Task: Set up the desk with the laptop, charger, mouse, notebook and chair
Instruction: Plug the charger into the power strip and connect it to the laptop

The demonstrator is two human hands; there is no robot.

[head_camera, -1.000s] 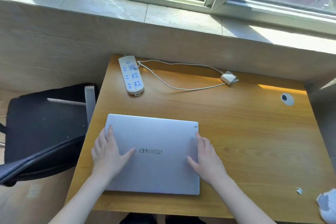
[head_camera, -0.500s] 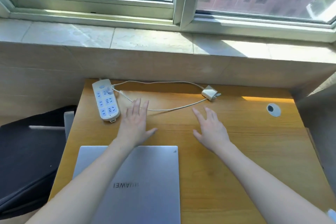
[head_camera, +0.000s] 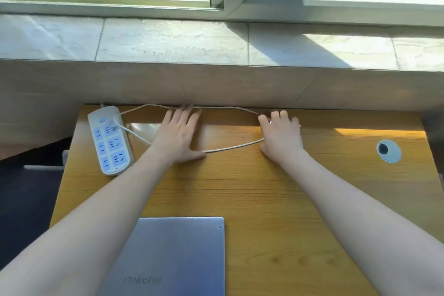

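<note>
Head cam: both my arms reach to the desk's far edge. My left hand lies flat with fingers straight, on the white charger cable, fingertips at the back edge. My right hand covers the charger brick, fingers curled over it; can't tell if I've actually got a grip. The cable loops to the power strip in the far left corner. The closed laptop sits at the near edge, left of centre. A dark chair stands off the desk's left side.

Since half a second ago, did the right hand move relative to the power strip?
Yes. The right hand went farther from the power strip, toward the desk's back edge, and now covers the charger.
</note>
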